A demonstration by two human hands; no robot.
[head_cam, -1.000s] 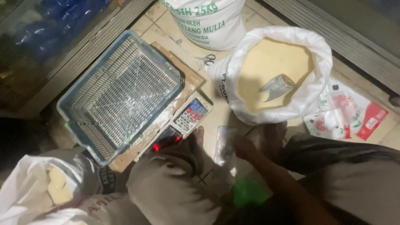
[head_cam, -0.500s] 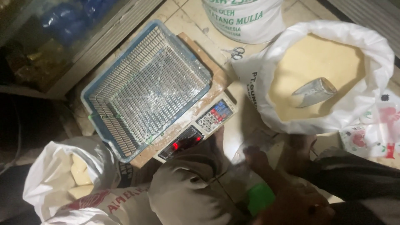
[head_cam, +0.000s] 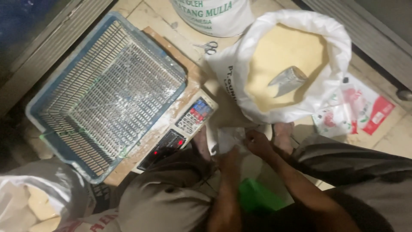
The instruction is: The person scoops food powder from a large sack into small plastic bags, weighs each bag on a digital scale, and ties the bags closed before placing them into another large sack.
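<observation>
Low between my knees, my left hand (head_cam: 231, 161) and my right hand (head_cam: 257, 142) both pinch a small clear plastic bag (head_cam: 229, 138) held over the floor. Just beyond the bag stands an open white sack (head_cam: 334, 92) of pale yellow flour with a metal scoop (head_cam: 286, 80) lying on the flour. To the left, a digital scale (head_cam: 189, 122) with a red display carries a blue plastic basket (head_cam: 105, 92). A green object (head_cam: 255, 195) shows under my forearms.
A second white sack (head_cam: 216, 15) stands at the top, with scissors (head_cam: 209, 46) on the tile floor beside it. Printed red-and-white packets (head_cam: 365, 111) lie at the right. Another open white bag (head_cam: 34, 195) sits at the lower left. A metal rail (head_cam: 365, 32) runs along the upper right.
The view has shifted left and drawn closer. My hands have risen from beside my feet and now hold the clear bag in front of the sack.
</observation>
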